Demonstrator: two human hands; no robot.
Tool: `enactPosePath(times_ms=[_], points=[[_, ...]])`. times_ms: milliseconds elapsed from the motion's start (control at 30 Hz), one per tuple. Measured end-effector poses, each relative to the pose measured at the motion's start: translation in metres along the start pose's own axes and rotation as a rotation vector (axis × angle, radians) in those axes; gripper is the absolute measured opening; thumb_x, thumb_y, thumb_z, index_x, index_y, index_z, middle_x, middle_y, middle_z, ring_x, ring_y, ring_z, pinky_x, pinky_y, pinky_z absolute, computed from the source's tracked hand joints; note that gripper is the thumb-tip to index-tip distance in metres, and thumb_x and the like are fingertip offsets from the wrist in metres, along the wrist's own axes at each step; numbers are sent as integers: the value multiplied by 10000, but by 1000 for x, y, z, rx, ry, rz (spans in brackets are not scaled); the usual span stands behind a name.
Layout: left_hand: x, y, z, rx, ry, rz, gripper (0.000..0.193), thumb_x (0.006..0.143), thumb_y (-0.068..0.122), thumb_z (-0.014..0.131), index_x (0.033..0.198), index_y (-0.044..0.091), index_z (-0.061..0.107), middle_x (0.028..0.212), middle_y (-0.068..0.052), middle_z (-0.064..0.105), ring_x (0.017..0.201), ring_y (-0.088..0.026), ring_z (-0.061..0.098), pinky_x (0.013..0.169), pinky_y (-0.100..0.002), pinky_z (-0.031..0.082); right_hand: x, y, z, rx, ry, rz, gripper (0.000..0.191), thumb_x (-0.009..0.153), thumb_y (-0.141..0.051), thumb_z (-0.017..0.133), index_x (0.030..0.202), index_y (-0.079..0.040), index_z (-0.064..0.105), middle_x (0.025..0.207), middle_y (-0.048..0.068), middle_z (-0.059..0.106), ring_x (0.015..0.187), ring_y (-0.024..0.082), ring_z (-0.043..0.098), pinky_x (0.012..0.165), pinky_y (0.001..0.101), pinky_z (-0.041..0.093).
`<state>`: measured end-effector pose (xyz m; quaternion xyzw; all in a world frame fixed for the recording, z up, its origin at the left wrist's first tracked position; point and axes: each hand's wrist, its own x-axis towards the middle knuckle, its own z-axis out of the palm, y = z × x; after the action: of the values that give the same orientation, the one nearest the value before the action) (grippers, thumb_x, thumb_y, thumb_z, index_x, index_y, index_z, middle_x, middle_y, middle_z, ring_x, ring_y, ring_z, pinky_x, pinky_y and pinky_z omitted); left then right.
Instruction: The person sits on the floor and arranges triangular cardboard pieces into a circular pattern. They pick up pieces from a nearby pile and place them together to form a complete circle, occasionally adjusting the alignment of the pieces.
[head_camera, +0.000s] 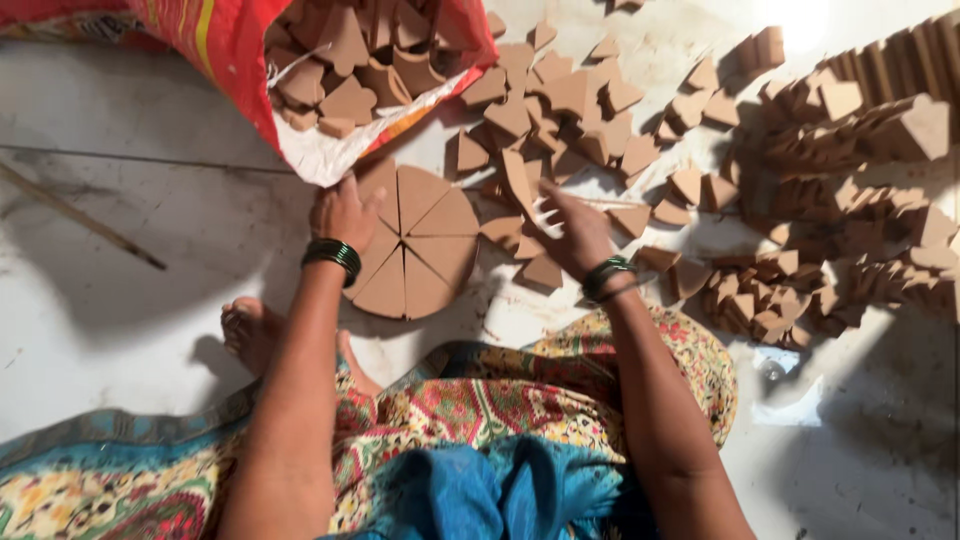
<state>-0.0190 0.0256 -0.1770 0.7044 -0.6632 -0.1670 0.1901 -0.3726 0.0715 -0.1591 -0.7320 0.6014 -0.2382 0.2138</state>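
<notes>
Far left, my red sack (225, 45) lies open on its side, stuffed with brown pieces, its white lining showing at the mouth. A thin stick (80, 215) lies slantwise on the pale floor (120, 300) at the left. Far right, neat rows of stacked pieces (880, 110) stand in line. Near me, my patterned cloth (480, 410) spreads over my lap, and my bare foot (250, 330) pokes out on the left.
</notes>
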Motion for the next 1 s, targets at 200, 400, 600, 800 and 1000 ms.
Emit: enactPosePath(times_ms=[200,400,600,800,1000], points=[[-11,12,10,82,40,-88,801,835,487,744,1459,76,454,1463,-236,517,1335,-461,420,1113,-622,253,18,64,-62,45,10,283,549,889,-304,791,1389,-138,636,1142,82,760,985,203,764,781,352,629],[-33,48,16,135,300,176,423,955,447,702,1207,113,647,1386,-168,596,1374,-408,442,1141,-685,176,46,106,-53,-221,241,4,679,955,-378,823,1472,-37,545,1417,237,596,1296,390,565,1065,478,478],[-49,143,26,-240,210,342,168,975,280,708,1047,130,729,1194,-60,663,1313,-318,542,1132,-570,315,62,95,-37,-36,248,41,728,926,-397,868,1440,-27,509,1227,209,600,1114,365,555,957,479,468],[9,211,56,-377,248,535,204,946,175,711,1111,63,670,1210,-108,645,1273,-375,535,1124,-502,389,64,103,-74,239,445,246,390,973,-278,794,1264,-85,622,1070,49,706,1003,173,681,866,353,527],[89,278,101,-232,-44,637,197,918,198,788,1065,163,662,1209,-47,655,1334,-294,572,1172,-430,476,60,125,-75,332,357,381,208,995,-199,704,1195,-146,718,1119,-20,783,1059,125,729,895,319,530]])
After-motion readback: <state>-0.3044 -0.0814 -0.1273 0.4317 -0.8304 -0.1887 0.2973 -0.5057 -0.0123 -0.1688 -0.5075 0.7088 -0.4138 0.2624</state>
